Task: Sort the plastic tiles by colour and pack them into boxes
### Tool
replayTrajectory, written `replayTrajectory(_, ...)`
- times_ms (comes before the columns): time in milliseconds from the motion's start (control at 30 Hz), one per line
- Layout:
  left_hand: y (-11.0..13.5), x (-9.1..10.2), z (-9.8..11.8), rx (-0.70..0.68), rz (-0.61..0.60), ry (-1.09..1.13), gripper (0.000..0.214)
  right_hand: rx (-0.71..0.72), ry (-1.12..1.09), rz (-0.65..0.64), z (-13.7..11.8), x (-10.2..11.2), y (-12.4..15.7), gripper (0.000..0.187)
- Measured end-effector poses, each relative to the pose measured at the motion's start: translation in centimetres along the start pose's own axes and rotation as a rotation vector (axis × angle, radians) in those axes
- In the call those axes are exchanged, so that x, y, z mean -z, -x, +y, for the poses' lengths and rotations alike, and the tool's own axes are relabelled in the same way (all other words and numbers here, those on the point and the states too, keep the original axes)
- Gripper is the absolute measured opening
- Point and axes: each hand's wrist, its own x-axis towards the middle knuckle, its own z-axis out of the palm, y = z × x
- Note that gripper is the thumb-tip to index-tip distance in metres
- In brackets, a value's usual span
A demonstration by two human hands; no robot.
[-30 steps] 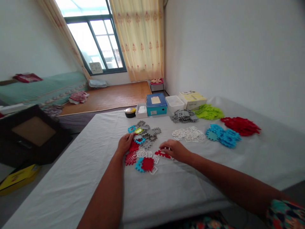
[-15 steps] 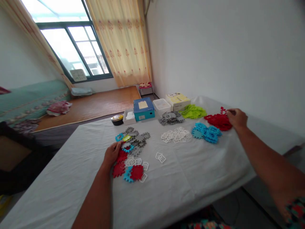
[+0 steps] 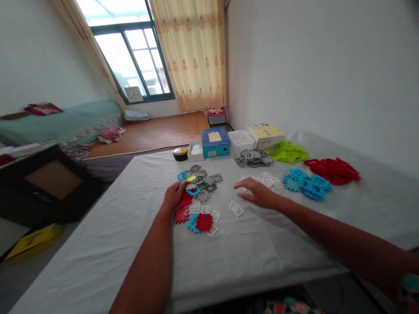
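Note:
At the left edge of a mixed pile of toothed plastic building pieces, my left hand [image 3: 174, 195] has its fingers closed at a red building piece [image 3: 185, 199]; the fingertips are partly hidden. Around it lie grey pieces [image 3: 206, 179], blue pieces [image 3: 194, 223] and small white grid pieces [image 3: 195, 208]. My right hand [image 3: 257, 193] hovers over the table with fingers apart and nothing visible in them. It partly covers the heap of white grid pieces [image 3: 270, 179]. Two loose white grid pieces [image 3: 236, 209] lie just below its fingertips.
Sorted heaps lie to the right: grey [image 3: 253, 158], lime green [image 3: 290, 151], blue [image 3: 307, 184] and red [image 3: 334, 170]. Behind them stand a blue box [image 3: 216, 142], a white plastic tub [image 3: 240, 139] and a yellow box [image 3: 266, 136]. A white wall borders the right side.
My right hand has moved left from the red heap to the white pieces, and its fingers have opened. My left hand stays at the mixed pile. The view has turned left.

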Motion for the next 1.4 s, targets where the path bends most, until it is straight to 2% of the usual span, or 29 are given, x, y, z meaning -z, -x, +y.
replayTrajectory(67,0.1,0.1,0.2,-0.006,-0.003,-0.004,0.054,0.149,-0.091,-0.135,-4.6,-3.5,-1.6,0.029)
replayTrajectory(133,0.2,0.2,0.4,-0.007,0.001,-0.003,0.054,0.219,-0.069,-0.198,-7.7,-6.2,-2.5,0.038)
replayTrajectory(233,0.3,0.2,0.6,-0.012,0.016,0.006,0.053,0.242,0.050,-0.220,-9.6,-8.8,-3.1,0.048)
replayTrajectory(300,0.2,0.2,0.6,-0.014,0.020,0.012,0.053,0.229,0.115,-0.224,-9.8,-9.6,-3.0,0.041)
replayTrajectory(433,0.0,0.0,0.2,-0.021,0.016,0.014,0.054,0.207,0.206,-0.212,-9.9,-9.7,-2.5,0.032)
replayTrajectory(600,-0.1,0.1,0.1,-0.032,0.012,0.011,0.055,0.219,0.195,-0.231,-10.5,-9.1,-1.6,0.047)
replayTrajectory(700,0.0,0.3,0.3,-0.032,0.009,0.008,0.056,0.206,0.136,-0.226,-10.5,-8.2,-1.2,0.040)
replayTrajectory(767,0.1,0.3,0.3,-0.028,0.006,0.016,0.056,0.177,0.069,-0.173,-9.7,-7.0,-0.9,0.038)
replayTrajectory(867,0.2,0.3,0.3,-0.018,0.000,0.028,0.055,0.099,0.024,-0.009,-6.3,-4.0,0.2,0.040)
replayTrajectory(967,0.2,0.3,0.3,-0.012,0.000,0.032,0.055,-0.061,0.114,0.169,0.2,0.5,2.6,0.036)
replayTrajectory(1033,0.2,0.3,0.3,-0.006,-0.004,0.031,0.054,-0.220,0.253,0.284,5.5,4.5,5.1,0.036)
replayTrajectory(1133,0.1,0.4,0.4,0.017,-0.010,0.019,0.054,-0.416,0.524,0.404,13.0,10.9,9.9,0.049)
replayTrajectory(1233,0.0,0.5,0.5,0.014,-0.010,0.007,0.054,-0.660,0.706,0.509,18.7,15.8,14.6,0.054)
replayTrajectory(1333,0.0,0.6,0.6,0.012,-0.012,0.011,0.053,-0.824,0.733,0.543,22.4,17.9,17.4,0.055)
replayTrajectory(1367,0.0,0.6,0.7,0.015,-0.013,0.013,0.053,-0.827,0.718,0.547,23.1,18.1,17.8,0.055)
replayTrajectory(1400,0.0,0.6,0.7,0.018,-0.014,0.012,0.052,-0.772,0.686,0.544,23.6,18.0,18.0,0.053)
